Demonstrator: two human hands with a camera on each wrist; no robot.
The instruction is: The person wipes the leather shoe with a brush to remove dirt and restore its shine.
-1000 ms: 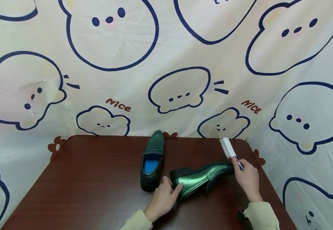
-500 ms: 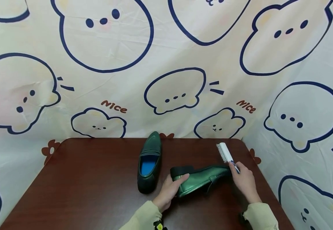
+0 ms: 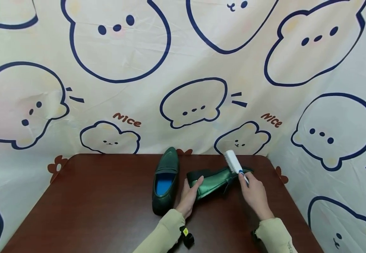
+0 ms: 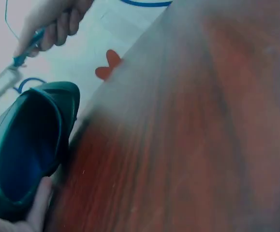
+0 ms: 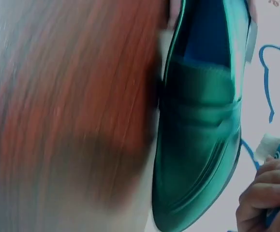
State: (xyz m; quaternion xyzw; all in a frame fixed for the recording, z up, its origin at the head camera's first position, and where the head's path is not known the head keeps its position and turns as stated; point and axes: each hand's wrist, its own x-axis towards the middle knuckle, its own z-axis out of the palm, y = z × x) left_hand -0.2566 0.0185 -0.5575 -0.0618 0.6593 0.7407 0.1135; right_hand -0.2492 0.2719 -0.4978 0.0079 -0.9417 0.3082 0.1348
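A green shoe (image 3: 211, 187) was gripped by the left hand (image 3: 189, 197); a white brush (image 3: 234, 162) was held in the right hand (image 3: 254, 195).

Green shoes (image 3: 212, 183), red-brown counter (image 3: 107, 200)
Insole (image 3: 164, 184) is blue, brush (image 3: 232, 161) white and blue, sleeves (image 3: 162, 230) pale yellow, backdrop (image 3: 148, 100) cream with navy outlines.

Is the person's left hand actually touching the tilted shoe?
Touching. The head view shows it: the left hand grips the tilted shoe at the heel end, its thumb lying across the green side.
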